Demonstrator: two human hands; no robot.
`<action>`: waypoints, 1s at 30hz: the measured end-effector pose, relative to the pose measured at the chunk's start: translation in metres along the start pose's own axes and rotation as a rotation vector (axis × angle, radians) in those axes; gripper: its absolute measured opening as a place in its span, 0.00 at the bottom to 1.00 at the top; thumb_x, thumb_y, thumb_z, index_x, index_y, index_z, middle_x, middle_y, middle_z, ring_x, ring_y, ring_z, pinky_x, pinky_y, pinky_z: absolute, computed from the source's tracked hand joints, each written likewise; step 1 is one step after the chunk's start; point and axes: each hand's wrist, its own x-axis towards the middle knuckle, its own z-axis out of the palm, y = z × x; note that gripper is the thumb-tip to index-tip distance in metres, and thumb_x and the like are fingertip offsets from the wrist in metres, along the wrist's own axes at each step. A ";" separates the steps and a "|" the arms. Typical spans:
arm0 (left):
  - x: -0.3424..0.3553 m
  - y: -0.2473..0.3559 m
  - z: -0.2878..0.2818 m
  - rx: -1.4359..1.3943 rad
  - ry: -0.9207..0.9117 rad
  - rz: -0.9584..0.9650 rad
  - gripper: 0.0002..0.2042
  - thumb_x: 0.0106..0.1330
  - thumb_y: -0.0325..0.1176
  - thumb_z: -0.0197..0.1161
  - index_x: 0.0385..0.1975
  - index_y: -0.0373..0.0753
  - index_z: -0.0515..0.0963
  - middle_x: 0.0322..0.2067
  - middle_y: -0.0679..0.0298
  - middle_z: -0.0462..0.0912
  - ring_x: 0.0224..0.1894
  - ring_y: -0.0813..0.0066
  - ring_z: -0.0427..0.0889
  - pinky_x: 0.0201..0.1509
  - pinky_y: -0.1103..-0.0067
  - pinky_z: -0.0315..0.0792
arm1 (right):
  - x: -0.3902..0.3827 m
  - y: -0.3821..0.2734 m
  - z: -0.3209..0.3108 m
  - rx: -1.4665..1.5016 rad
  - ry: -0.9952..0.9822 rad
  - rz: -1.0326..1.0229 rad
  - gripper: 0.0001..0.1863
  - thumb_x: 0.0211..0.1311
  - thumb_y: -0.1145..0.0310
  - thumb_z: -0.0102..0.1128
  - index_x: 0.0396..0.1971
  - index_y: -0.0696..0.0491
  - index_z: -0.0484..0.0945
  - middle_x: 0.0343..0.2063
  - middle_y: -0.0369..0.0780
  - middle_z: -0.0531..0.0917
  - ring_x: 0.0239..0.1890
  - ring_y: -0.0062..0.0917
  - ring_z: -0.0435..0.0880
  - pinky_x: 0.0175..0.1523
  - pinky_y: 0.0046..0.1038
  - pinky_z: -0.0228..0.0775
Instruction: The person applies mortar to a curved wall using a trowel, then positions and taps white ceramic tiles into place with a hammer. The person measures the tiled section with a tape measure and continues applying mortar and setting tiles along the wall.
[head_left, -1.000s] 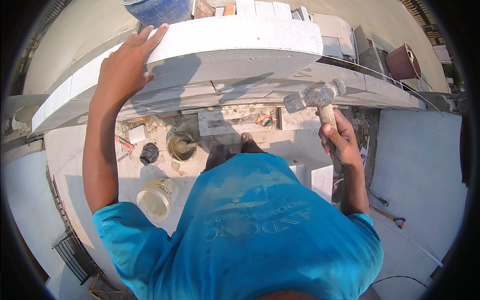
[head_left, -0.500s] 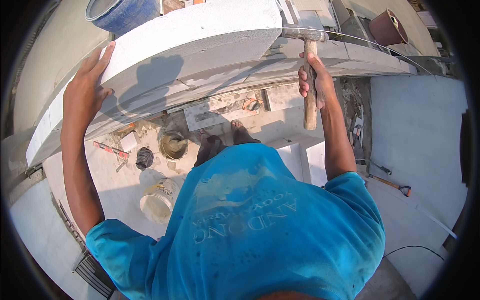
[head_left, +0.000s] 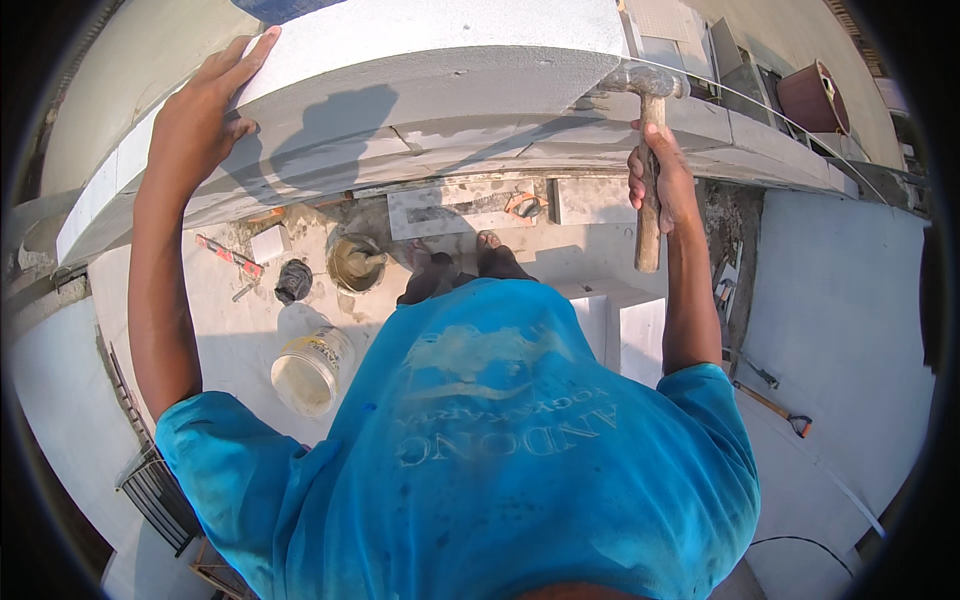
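My left hand [head_left: 200,115] grips the top edge of a long white block [head_left: 420,35] on top of the block wall [head_left: 460,135], fingers over the edge and thumb on the near face. My right hand [head_left: 660,175] is wrapped around the wooden handle of a hammer [head_left: 652,110], held upright with its metal head beside the block's right end, close to a taut string [head_left: 740,90]; whether the head touches the block I cannot tell.
Below lie a mortar bucket [head_left: 355,265], white pail [head_left: 312,370], black bag [head_left: 293,282], red level [head_left: 228,255], saw [head_left: 525,205], white blocks [head_left: 640,340] and a long-handled tool [head_left: 765,400]. A maroon bucket [head_left: 812,100] stands beyond the wall.
My right hand has raised the hammer from below the block's near face to beside its right end. My left hand has moved slightly left along the edge. The view has shifted.
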 end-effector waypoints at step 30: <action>0.006 0.055 0.008 0.066 0.231 -0.153 0.20 0.57 0.28 0.63 0.50 0.27 0.77 0.37 0.53 0.85 0.36 0.66 0.88 0.34 0.74 0.81 | 0.072 -0.194 0.450 -0.927 -0.646 -1.536 0.22 0.63 0.58 0.58 0.52 0.55 0.78 0.46 0.56 0.83 0.49 0.55 0.82 0.55 0.48 0.73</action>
